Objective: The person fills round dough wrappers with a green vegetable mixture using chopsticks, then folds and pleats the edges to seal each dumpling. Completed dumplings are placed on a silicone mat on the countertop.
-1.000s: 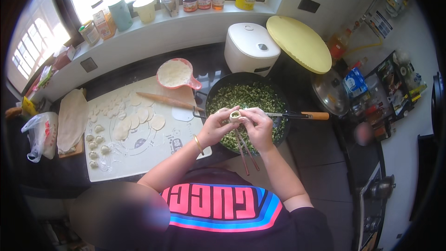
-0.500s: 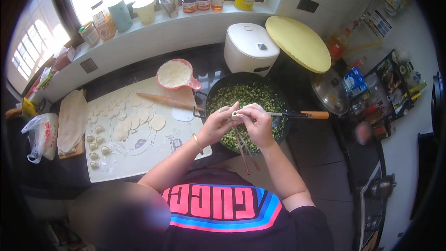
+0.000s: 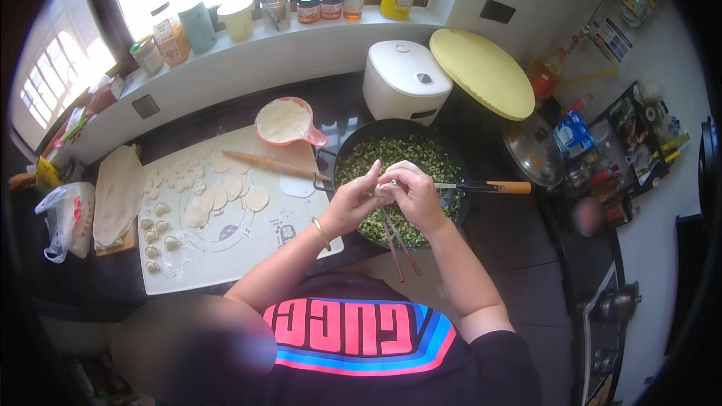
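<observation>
My left hand (image 3: 350, 204) and my right hand (image 3: 416, 197) meet over a wide dark pan (image 3: 340, 152) filled with chopped green filling (image 3: 410, 152). Between their fingertips they pinch a small pale dumpling (image 3: 382, 191), mostly hidden by the fingers. A pair of chopsticks (image 3: 392, 244) leans in the pan below my hands, handles toward me. On the white kneading mat (image 3: 195, 274) to the left lie several round dough wrappers (image 3: 256, 198), smaller dough pieces and several finished dumplings (image 3: 171, 243). A wooden rolling pin (image 3: 263, 165) rests across the mat's far right part.
A pink bowl of flour (image 3: 317, 137) stands behind the mat. Beyond the pan are a white rice cooker (image 3: 406, 75) and a round yellow lid (image 3: 481, 71). An orange-handled utensil (image 3: 508, 187) crosses the pan's right rim. A dough sheet (image 3: 118, 195) lies far left, beside a plastic bag (image 3: 69, 218).
My fingers have shifted on the dumpling, the right fingers curling further over it, so less of it shows. Everything on the counter stays in place.
</observation>
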`<state>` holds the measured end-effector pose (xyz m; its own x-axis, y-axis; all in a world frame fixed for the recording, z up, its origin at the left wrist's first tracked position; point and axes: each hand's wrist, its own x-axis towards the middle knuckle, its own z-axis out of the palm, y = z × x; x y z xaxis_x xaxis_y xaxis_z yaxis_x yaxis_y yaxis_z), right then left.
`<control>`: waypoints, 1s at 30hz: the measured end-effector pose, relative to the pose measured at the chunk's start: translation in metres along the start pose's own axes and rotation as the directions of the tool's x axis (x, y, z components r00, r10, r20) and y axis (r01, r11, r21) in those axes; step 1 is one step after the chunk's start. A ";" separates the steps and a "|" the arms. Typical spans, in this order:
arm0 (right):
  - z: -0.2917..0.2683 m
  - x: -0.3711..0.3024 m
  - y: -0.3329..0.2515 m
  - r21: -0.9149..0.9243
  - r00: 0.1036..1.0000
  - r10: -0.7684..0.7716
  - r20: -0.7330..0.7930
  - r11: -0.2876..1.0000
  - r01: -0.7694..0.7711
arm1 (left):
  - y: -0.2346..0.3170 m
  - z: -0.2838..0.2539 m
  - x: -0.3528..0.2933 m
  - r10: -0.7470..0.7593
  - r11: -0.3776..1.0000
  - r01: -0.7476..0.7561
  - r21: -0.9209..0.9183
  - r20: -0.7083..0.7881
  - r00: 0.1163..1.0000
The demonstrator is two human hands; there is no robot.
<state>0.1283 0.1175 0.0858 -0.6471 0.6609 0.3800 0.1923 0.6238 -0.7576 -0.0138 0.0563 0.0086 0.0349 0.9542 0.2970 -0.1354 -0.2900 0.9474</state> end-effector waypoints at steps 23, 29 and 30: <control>0.003 0.022 0.016 -0.247 0.910 -0.282 0.305 0.899 0.361 | -0.003 0.001 0.002 -0.146 0.955 0.163 -0.247 0.085 0.986; -0.002 0.023 0.025 -0.080 0.973 0.125 0.194 0.991 -0.111 | -0.005 -0.003 -0.003 -0.252 0.945 0.247 -0.215 0.007 0.968; -0.003 0.023 0.021 -0.065 0.953 0.237 0.190 0.971 -0.229 | -0.003 -0.004 -0.003 -0.291 0.943 0.288 -0.168 0.008 0.957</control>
<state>0.1196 0.1472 0.0799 -0.7114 0.6981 0.0815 0.3824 0.4818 -0.7885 -0.0175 0.0545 0.0048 0.0803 0.9967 0.0091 -0.2841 0.0141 0.9587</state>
